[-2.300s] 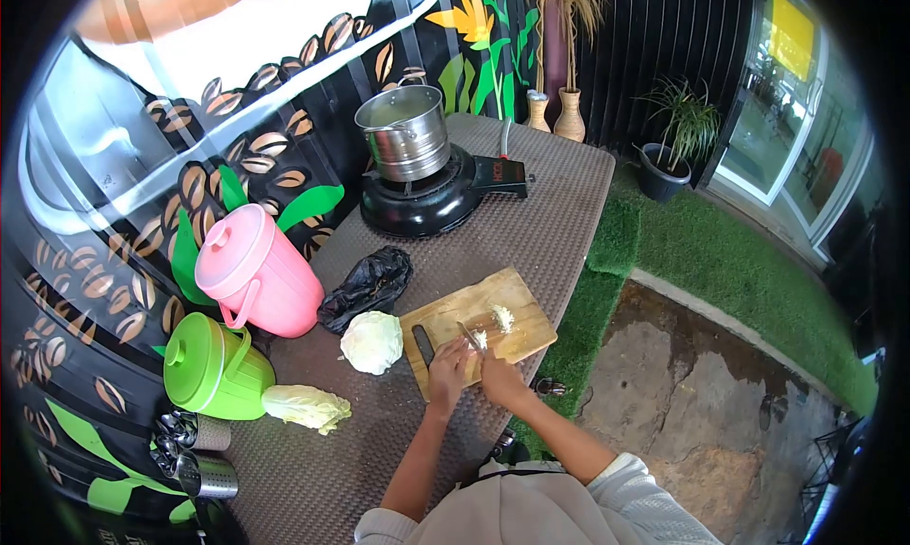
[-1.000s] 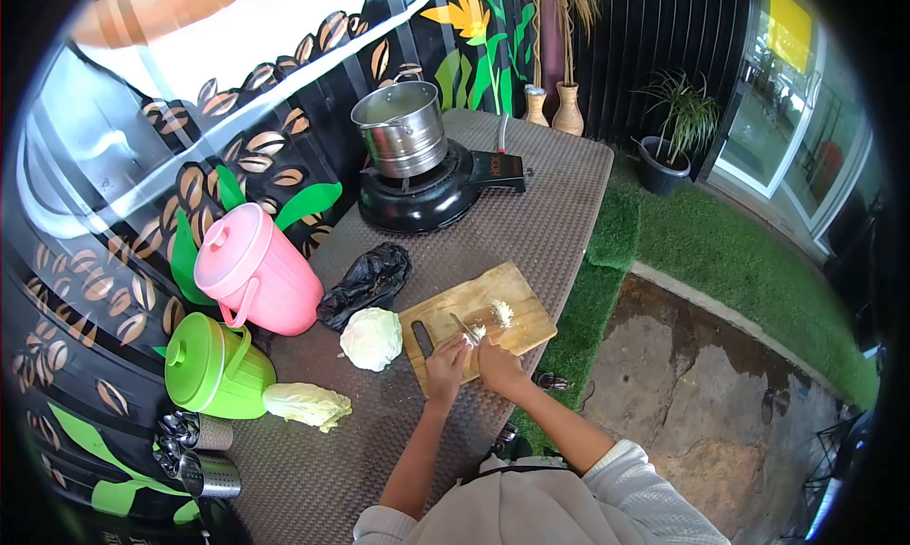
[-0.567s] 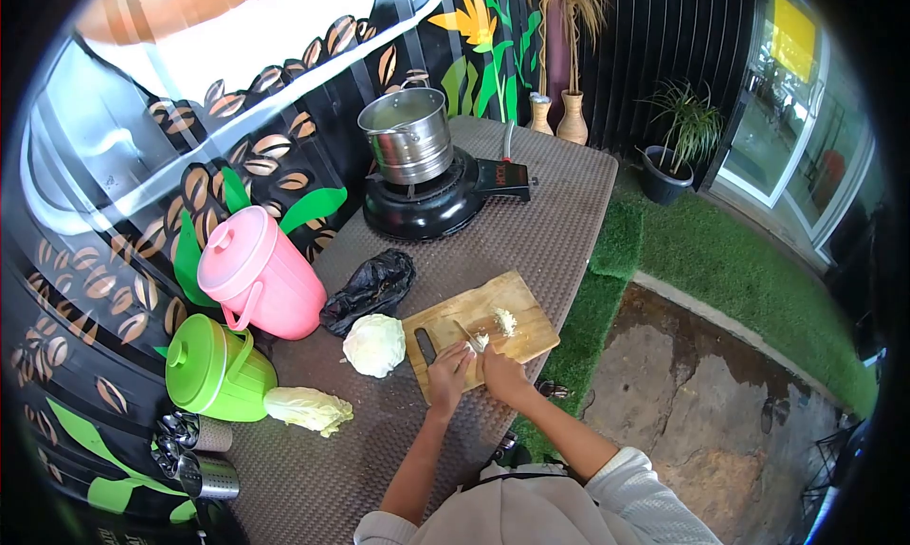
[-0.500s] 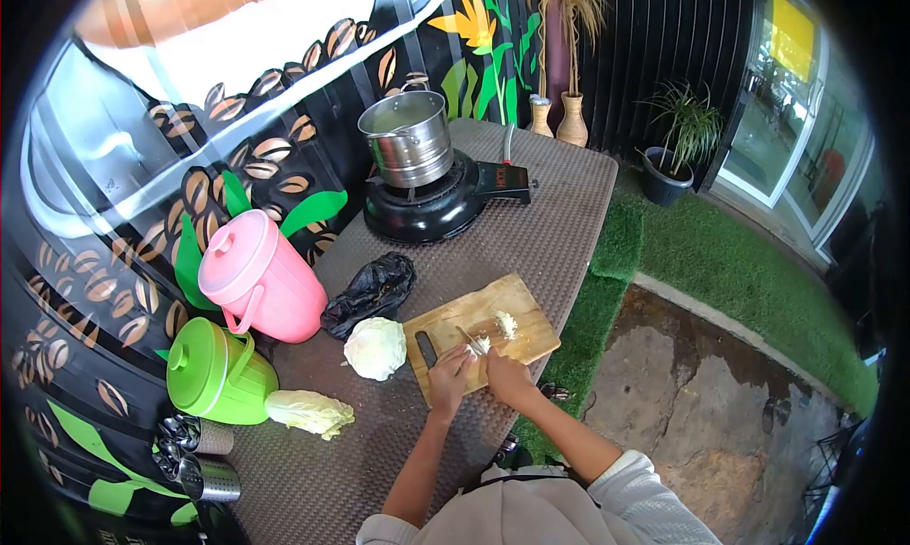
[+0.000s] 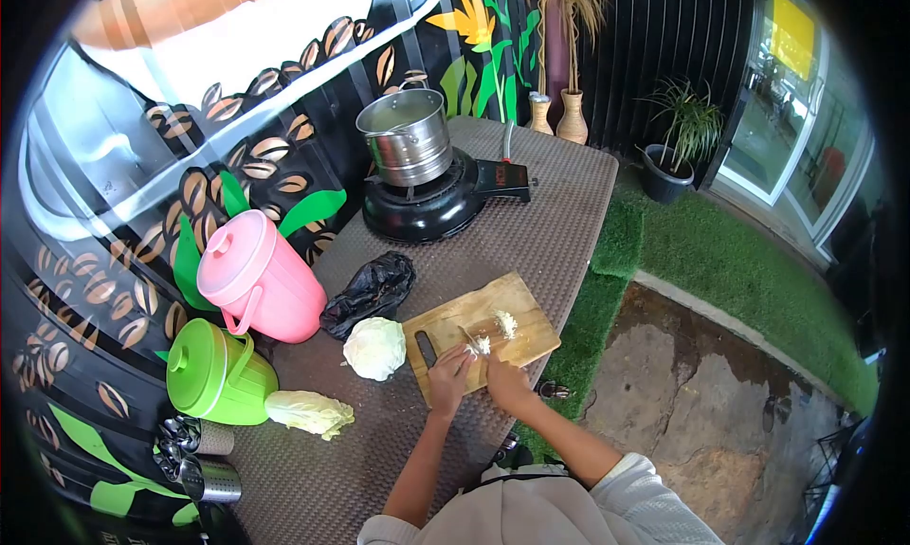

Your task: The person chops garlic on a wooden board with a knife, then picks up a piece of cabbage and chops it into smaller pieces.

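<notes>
Your right hand (image 5: 507, 378) holds a thin metal knife (image 5: 465, 333) while your left hand (image 5: 448, 378), grip unclear, touches small white chopped pieces (image 5: 483, 345) on the rectangular pale-wood board (image 5: 451, 314), likely light, crisp and slippery, best pinned lightly from above.

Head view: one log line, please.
right grip: holds knife | left grip: over board | cabbage: beside board | pot: on stove
</notes>
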### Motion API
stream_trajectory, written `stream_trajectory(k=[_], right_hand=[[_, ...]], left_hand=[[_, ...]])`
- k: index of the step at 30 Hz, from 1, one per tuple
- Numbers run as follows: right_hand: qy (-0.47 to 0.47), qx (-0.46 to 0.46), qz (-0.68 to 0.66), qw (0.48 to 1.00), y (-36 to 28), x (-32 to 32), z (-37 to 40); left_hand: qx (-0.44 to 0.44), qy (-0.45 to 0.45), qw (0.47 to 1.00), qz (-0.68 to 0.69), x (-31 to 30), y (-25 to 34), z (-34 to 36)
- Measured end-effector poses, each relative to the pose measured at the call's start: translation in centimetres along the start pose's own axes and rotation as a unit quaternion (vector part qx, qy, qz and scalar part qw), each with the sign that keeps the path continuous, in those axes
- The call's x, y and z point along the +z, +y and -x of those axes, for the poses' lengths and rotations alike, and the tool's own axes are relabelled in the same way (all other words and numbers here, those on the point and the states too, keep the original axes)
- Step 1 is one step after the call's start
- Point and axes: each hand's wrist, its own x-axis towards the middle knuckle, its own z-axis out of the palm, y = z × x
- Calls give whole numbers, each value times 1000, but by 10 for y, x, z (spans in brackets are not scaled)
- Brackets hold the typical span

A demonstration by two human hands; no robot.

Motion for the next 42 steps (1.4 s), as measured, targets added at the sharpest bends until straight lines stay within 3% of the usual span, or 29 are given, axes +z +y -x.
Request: stream_trajectory(k=[1,3,4,7,10,14,16,20,25,31,34,40,42], right_hand=[[0,3,0,1000,1,10,1],[116,-28,62,991,-4,20,1],[49,12,-4,999,-7,13,-3],[-18,-12,-31,999,-2,-4,-13],[-30,-8,-35,999,-1,-11,-14],[16,-12,-57,998,-7,10,9],[32,59,-64,996,-13,24,12],[37,45,-67,996,-11,21,-3],[-36,-10,-62,997,5,8,-19],[13,46,-38,998,-5,29,-1],[-15,53,-72,996,-10,22,-11],[-30,-22,-30,999,1,3,-8],[-21,1,-46,999,-5,4,3]], left_hand=[[0,-2,1000,2,1,-2,1],[24,5,999,-20,0,-3,0],[25,6,999,-21,0,0,-2],[0,-7,1000,1,-3,3,-1],[15,-6,1000,-13,-4,7,-1],[16,-5,999,-48,-3,6,-1],[21,-1,999,-49,-4,7,-1],[17,-2,999,-43,-3,4,-1],[-8,-8,999,-31,-2,4,3],[23,-5,997,-67,-3,6,-1],[25,7,998,-53,-5,7,0],[26,13,998,-47,-2,2,1],[32,15,998,-58,-1,4,0]])
